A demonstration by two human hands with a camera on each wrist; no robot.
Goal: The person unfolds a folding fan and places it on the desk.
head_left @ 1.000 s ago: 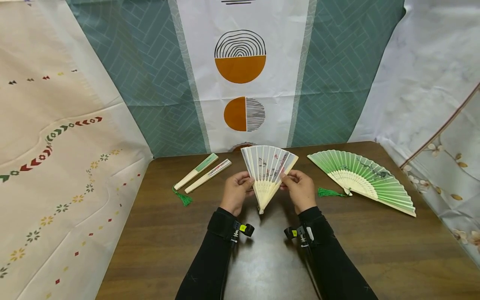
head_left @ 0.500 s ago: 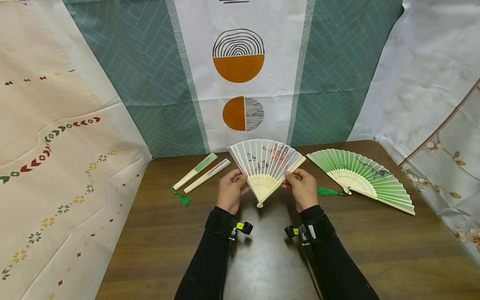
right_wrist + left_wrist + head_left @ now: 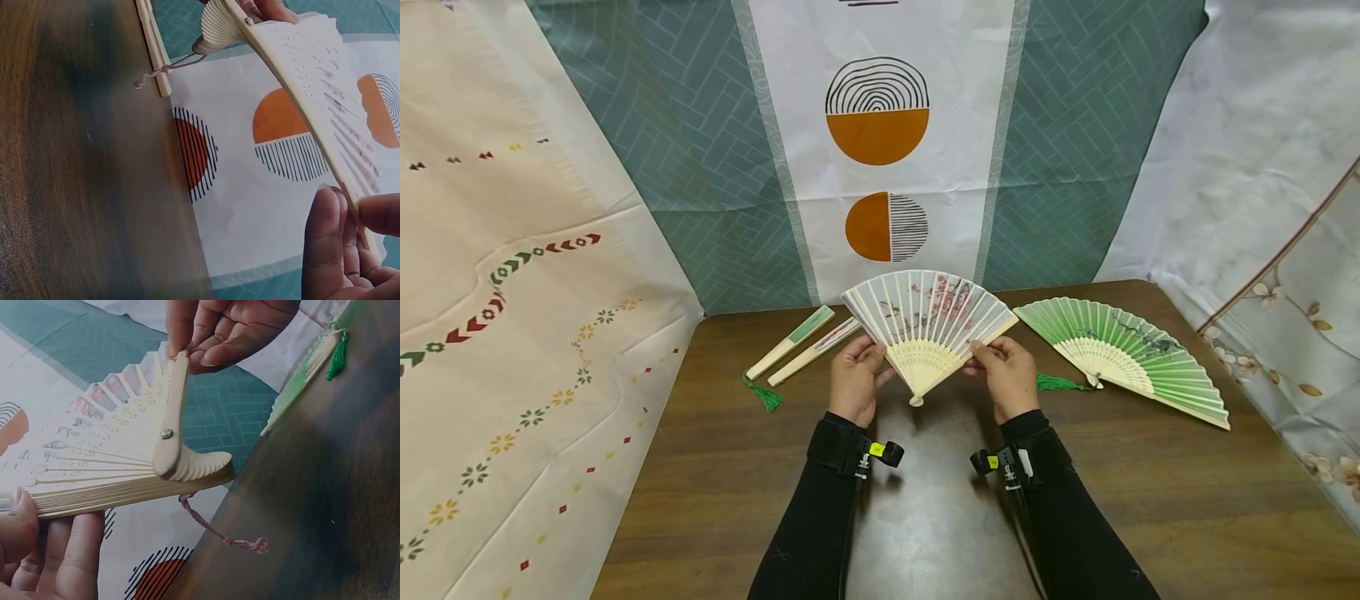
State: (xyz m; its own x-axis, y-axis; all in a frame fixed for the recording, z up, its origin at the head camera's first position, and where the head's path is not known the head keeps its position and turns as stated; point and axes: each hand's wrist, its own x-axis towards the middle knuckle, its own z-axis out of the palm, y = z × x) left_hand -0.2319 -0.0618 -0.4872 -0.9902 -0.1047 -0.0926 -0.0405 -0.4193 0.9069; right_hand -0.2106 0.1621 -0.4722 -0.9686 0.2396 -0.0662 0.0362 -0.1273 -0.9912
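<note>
Nearest the wearer, the left hand (image 3: 854, 385) and right hand (image 3: 1009, 382) each pinch one outer guard of a white-leaved folding fan with pale wooden ribs and pink blossom print (image 3: 928, 317) — thumb on one face, fingers behind. The fan is held up between them, partly spread, its riveted end toward the wearer; a twisted pink cord (image 3: 225, 536) hangs from that end. Step in hand, as judged: opening the leaf. The next move calls for an even outward draw on both guards — excess force could strain the ribs. Beyond, on the brown wooden table (image 3: 715, 483), lie a folded green-and-cream fan (image 3: 792, 342) and a folded white-and-cream fan (image 3: 815, 353) at left, and a spread green leaf-patterned fan (image 3: 1138, 358) at right
</note>
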